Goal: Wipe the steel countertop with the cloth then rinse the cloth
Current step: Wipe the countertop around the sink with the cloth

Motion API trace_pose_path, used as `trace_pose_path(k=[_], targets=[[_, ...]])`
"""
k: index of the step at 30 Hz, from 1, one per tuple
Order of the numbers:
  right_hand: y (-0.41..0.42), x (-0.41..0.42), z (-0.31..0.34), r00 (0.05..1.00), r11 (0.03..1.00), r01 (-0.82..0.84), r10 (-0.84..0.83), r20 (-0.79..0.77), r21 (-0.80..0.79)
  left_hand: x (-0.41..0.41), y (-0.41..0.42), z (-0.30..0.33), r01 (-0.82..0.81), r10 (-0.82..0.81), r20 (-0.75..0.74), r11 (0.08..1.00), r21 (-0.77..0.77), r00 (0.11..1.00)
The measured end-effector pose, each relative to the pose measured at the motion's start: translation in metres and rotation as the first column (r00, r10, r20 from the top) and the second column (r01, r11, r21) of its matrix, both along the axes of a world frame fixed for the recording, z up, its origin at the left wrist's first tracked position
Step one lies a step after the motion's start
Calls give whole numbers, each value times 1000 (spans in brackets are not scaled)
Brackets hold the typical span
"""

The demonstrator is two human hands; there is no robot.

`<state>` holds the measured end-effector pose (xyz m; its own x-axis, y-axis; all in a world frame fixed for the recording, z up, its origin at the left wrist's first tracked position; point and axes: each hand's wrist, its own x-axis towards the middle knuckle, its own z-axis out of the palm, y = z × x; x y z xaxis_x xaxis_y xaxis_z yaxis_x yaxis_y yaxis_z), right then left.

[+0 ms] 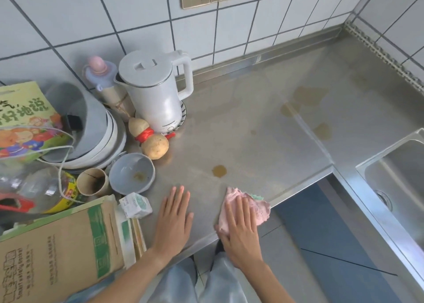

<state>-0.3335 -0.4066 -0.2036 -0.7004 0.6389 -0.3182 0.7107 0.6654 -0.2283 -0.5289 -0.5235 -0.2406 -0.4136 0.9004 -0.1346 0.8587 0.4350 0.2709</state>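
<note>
Wiping has barely begun on the steel countertop [241, 128], where brown stains [307, 95] still mark the centre and right of the frame; the sink [399, 172] at right awaits the rinse. At lower centre, the right hand [239, 224] presses flat on the pink cloth [257, 208] at the counter's near edge, while the left hand [174, 218] rests spread, fingers straight, beside it.

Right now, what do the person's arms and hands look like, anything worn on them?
Both hands, left and right, are bare: no gloves, rings, watch or bracelets show. Both forearms are uncovered as far as the frame's bottom edge, with no sleeves in view. Fingernails look short and unpainted. Below them, pale blue-grey trousers show.
</note>
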Motion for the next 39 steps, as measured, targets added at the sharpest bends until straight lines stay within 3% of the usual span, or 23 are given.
trace_pose_path(k=[3,5,11,15,17,19,22,24,27,30,32,36,39], targets=[[-4,4,-12,990,989,-136,137,-14,57,0,-2,-12,0,1,-22,999,41,1000],[13,10,-14,991,987,-131,132,-3,94,1,-3,-18,-4,6,-34,998,60,999],[74,-21,-24,962,962,272,-271,-22,38,2,-3,-26,-24,26,-23,995,101,999],[70,-53,-30,928,930,367,-363,-83,30,2,-3,-25,-40,40,5,989,141,999],[53,-41,-32,955,960,278,-271,-122,43,3,-2,-25,-82,64,87,972,221,994],[33,-12,-33,993,994,64,-54,-109,94,1,2,-22,-122,76,168,950,287,983],[37,30,-33,978,975,-191,199,-65,113,-9,22,-19,-120,71,165,943,309,984],[63,36,-27,975,971,-216,220,-33,107,-20,41,-18,-128,90,139,947,295,986],[106,10,-22,999,997,24,-21,-43,79,-33,66,-18,-195,169,124,951,242,978],[132,-43,-23,944,949,314,-315,-97,-29,-34,75,-23,-243,234,65,945,217,970],[130,-72,-25,926,935,349,-354,-134,-61,-32,74,-28,-214,220,-3,951,223,976],[86,-74,-27,980,999,37,-42,-192,-27,-34,74,-33,-215,229,-39,951,223,973],[58,-35,-27,965,983,-182,177,-194,-10,-34,74,-34,-205,222,-52,952,225,974]])
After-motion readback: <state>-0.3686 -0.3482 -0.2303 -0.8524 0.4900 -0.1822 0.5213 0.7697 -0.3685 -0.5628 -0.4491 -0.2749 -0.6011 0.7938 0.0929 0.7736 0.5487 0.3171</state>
